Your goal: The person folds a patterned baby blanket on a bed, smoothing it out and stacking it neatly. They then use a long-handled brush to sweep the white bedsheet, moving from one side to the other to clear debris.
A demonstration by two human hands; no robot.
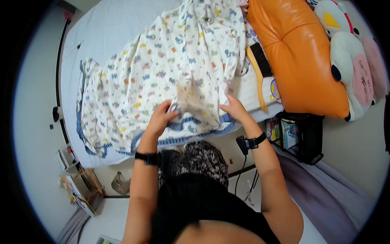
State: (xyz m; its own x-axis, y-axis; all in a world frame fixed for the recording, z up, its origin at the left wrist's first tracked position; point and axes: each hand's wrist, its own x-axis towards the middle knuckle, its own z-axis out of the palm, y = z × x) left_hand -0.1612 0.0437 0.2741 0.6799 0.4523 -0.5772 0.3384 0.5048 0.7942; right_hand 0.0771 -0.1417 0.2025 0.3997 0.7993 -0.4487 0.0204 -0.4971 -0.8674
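Observation:
A white blanket [152,70] with small coloured prints and a blue trim lies rumpled over the bed [100,33]. At its near side my left hand [161,117] grips a fold between thumb and fingers. My right hand [235,108] pinches another part of the same cloth, further right. Between the two hands the fabric is lifted and sags in a hollow. Just beyond my right hand, a bed brush [259,71] with dark bristles and a yellow wooden handle rests on a white printed pillow or cloth [248,94].
An orange cushioned headboard [300,58] borders the bed on the right, with plush toys [350,70] behind it. Below it stands a black rack [309,137] holding books. Black cables [243,180] hang beside my legs. A small easel-like stand [79,192] is at lower left.

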